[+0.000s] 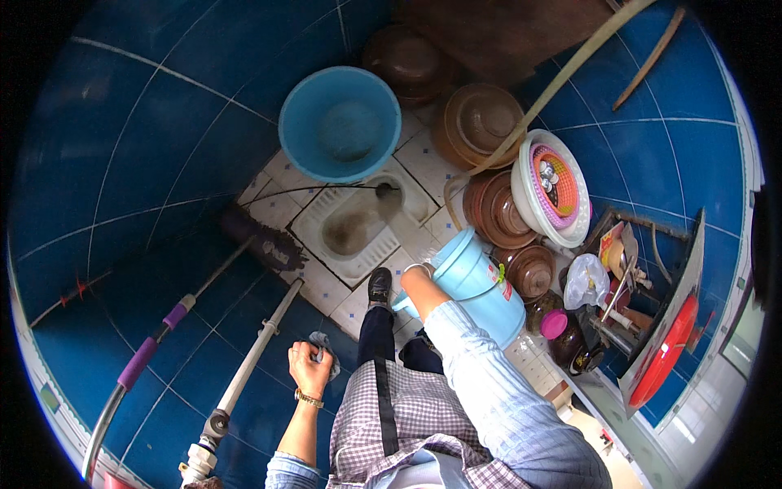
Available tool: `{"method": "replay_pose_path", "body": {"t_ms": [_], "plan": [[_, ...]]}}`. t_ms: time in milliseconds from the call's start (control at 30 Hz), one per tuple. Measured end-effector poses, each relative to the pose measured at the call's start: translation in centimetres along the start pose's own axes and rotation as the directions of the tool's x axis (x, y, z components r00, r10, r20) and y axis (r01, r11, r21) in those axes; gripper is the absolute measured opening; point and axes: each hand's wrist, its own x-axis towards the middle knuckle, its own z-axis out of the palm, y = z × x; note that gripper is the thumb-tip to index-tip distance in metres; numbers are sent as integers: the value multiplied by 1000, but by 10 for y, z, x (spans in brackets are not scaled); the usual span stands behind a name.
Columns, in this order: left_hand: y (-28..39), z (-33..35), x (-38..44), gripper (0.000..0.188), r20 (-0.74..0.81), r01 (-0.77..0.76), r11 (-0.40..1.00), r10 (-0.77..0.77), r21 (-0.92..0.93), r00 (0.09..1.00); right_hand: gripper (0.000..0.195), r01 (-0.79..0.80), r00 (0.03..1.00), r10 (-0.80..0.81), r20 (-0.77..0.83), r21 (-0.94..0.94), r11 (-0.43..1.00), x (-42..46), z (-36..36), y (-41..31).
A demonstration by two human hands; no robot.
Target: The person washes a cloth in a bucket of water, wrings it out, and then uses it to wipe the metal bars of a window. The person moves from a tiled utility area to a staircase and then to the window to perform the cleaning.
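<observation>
My left hand (308,368), with a gold watch at the wrist, is closed around a crumpled grey cloth (321,349) beside the blue tiled wall. My right arm reaches down to a light blue plastic bucket (482,305), tipped with its mouth towards the squat toilet (351,229). At the bucket's near upper side is my right hand (418,275), wearing a bangle; its fingers are mostly hidden, but it appears to grip the rim. A blurred, clear streak, apparently water, runs from the mouth towards the pan. Brownish residue lies in the bowl.
A large blue tub (339,125) stands behind the toilet. Brown lidded jars (479,122) line the right side, with stacked basins (524,189) on them. A pale hose (550,91) hangs across. A mop (263,241) and a white pipe (256,354) are at left. A cluttered rack (666,305) stands right.
</observation>
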Motion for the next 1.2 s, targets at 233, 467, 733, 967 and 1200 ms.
{"method": "replay_pose_path", "body": {"t_ms": [233, 467, 733, 967, 1200], "plan": [[33, 11, 18, 23, 72, -144, 989, 141, 42, 987, 27, -68, 998, 67, 9, 208, 976, -26, 117, 6], [99, 38, 28, 24, 194, -413, 908, 395, 65, 898, 27, -182, 981, 189, 42, 538, 823, -81, 278, -34], [182, 105, -26, 20, 370, -646, 757, 630, -95, 683, 22, -190, 893, 451, 4, 910, 369, -95, 413, -119], [255, 181, -142, 24, 583, -754, 577, 744, -313, 327, 14, -107, 616, 737, 279, 956, -273, -71, 484, -148], [279, 286, -290, 32, 822, -505, 723, 568, -472, 45, 34, -66, 477, 725, 497, 843, -534, 2, 520, -166]]}}
